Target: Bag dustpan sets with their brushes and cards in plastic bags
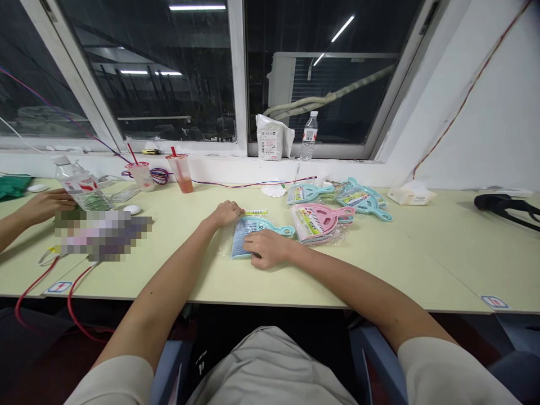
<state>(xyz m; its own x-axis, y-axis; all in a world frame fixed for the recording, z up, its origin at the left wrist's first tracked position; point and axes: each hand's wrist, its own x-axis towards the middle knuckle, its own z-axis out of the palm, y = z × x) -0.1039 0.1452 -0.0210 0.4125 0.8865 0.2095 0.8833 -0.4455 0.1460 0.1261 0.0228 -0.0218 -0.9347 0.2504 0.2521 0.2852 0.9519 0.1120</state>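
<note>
A light-blue mini dustpan and brush set lies in a clear plastic bag on the table in front of me, its handle pointing right. My left hand is closed at the bag's upper left edge, beside a yellow-green label strip. Curled over the lower right of the set is my right hand, its fingers bent on the package; a small dark spot shows under them. To the right lie a bagged pink dustpan set and bagged turquoise sets.
At left, another person's hand is near a large water bottle. Two drink cups with red straws stand by the wall. A tissue pack and a black strap-like object lie at right. A bottle stands on the sill.
</note>
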